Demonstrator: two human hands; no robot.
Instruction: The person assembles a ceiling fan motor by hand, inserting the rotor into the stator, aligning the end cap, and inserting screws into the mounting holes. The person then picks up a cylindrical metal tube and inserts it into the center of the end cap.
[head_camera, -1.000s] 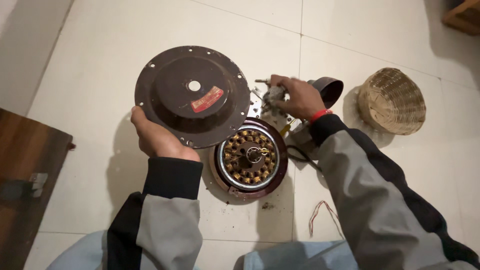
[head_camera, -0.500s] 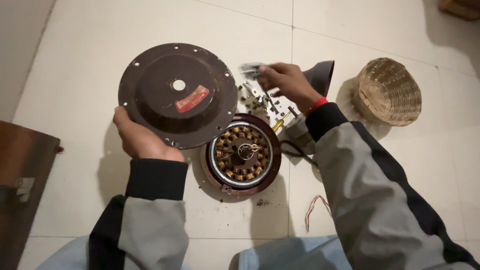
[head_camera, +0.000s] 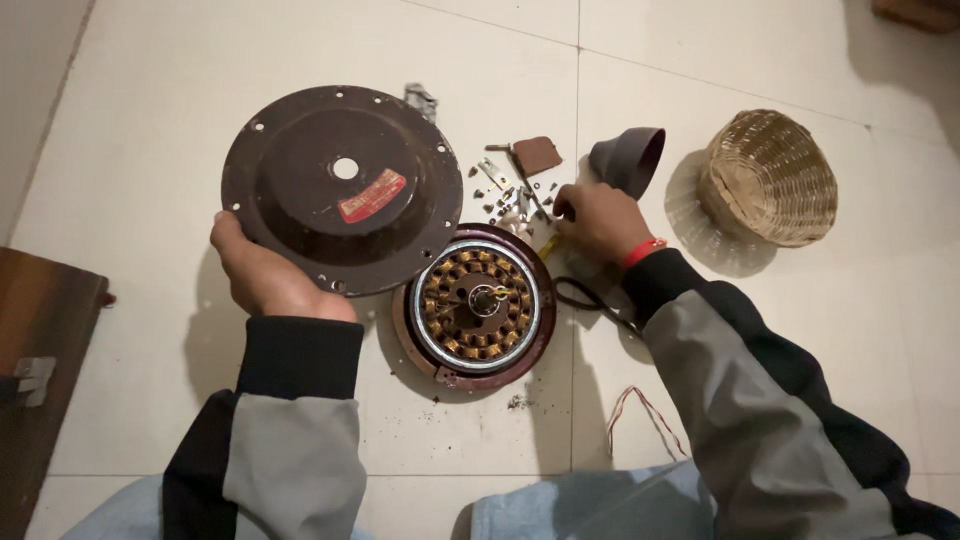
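Here the cover (head_camera: 345, 190), a dark round plate with a red label, is off the motor (head_camera: 480, 305) and tilted above the floor (head_camera: 150, 100), its lower edge clasped in the left hand (head_camera: 265, 280). The motor lies open just beside it, copper coils bared. The right hand (head_camera: 595, 220) rests curled among loose screws (head_camera: 510, 195); whether it pinches 1 I cannot tell. A grey cone (head_camera: 628, 160) and a basket (head_camera: 768, 178) sit further right.

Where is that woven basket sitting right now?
In the head view, the woven basket lies on the tiled floor at the upper right, just right of the dark cone-shaped cup and beyond the right hand.
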